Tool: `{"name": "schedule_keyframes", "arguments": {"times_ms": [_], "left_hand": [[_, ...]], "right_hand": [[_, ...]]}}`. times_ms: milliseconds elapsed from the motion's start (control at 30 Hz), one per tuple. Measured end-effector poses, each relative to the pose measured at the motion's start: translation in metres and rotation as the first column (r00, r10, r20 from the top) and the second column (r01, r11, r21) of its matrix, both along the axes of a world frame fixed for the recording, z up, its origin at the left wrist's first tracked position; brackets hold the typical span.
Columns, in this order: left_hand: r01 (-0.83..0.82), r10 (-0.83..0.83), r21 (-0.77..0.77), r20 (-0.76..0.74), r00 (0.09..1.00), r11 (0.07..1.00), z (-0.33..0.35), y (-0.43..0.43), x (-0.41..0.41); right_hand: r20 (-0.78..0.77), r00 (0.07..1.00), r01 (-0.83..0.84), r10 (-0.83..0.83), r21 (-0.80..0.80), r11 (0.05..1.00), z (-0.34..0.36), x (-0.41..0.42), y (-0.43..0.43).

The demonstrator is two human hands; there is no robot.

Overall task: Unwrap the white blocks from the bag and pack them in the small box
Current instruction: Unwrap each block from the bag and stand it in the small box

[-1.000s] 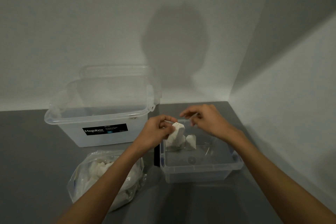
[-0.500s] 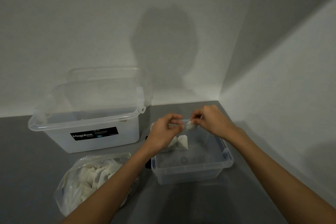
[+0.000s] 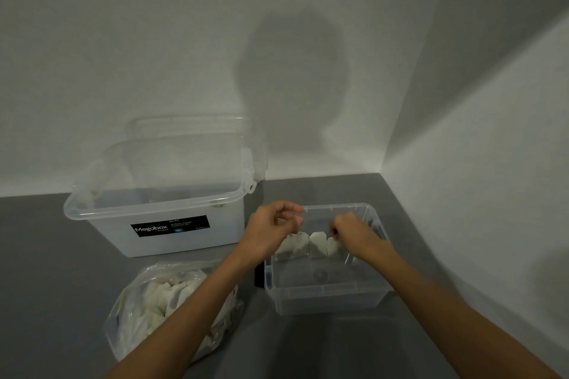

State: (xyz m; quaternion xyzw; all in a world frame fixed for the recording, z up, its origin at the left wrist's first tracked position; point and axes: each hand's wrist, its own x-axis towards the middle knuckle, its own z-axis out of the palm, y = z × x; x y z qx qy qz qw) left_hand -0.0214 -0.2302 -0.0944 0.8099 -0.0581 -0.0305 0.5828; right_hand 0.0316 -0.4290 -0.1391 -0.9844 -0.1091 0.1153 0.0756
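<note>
Grey table (image 3: 46, 255); white blocks (image 3: 317, 244); clear small box (image 3: 326, 301); black label (image 3: 170, 225).

Dim, soft, wide-angle view; a head shadow (image 3: 295, 86) falls on the wall (image 3: 123, 55).

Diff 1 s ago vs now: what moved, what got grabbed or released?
The white block went from the left hand to the right hand, which lowered it into the small clear plastic box, at the right end of the row of blocks there. The left hand let go; its fingers are curled over the far rim, wrapper not discernible. Unchanged: large clear Megabox tub, clear plastic bag of blocks.
</note>
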Motion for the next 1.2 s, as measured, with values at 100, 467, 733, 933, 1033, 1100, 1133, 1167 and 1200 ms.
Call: {"name": "schedule_keyframes", "arguments": {"times_ms": [100,467,733,933,1033,1100,1133,1167,1200], "left_hand": [[-0.007,0.007,0.0,-0.004,1.0,1.0,-0.002,0.003,-0.001],[-0.005,0.005,0.005,-0.029,1.0,1.0,-0.006,0.009,-0.001],[-0.041,0.041,0.001,0.007,0.999,0.999,0.006,0.035,-0.014],[-0.107,0.108,0.054,-0.004,0.994,0.993,0.016,0.09,-0.037],[-0.133,0.14,0.149,-0.036,0.989,0.98,0.014,0.119,-0.05],[-0.109,0.137,0.302,-0.073,0.988,0.947,0.007,0.139,-0.057],[-0.075,0.127,0.396,-0.106,0.986,0.915,0.001,0.149,-0.06],[-0.031,0.118,0.479,-0.151,0.981,0.877,-0.005,0.158,-0.063],[0.006,0.117,0.542,-0.193,0.974,0.84,-0.011,0.165,-0.065]], "right_hand": [[0.006,0.999,0.037,-0.037,-0.034,0.999,-0.002,0.002,0.003],[-0.01,0.996,0.081,-0.083,-0.124,0.989,0.003,0.001,0.011],[0.201,0.978,0.065,-0.054,-0.049,0.997,0.048,-0.018,0.018],[0.322,0.944,-0.136,0.072,0.178,0.975,0.091,-0.042,0.074],[0.297,0.939,-0.261,0.174,0.285,0.922,0.098,-0.058,0.114],[0.278,0.928,-0.341,0.248,0.365,0.866,0.094,-0.067,0.139],[0.264,0.923,-0.367,0.279,0.392,0.843,0.089,-0.071,0.15],[0.252,0.917,-0.391,0.31,0.403,0.828,0.083,-0.075,0.161],[0.239,0.91,-0.411,0.34,0.401,0.819,0.077,-0.078,0.171]]}}
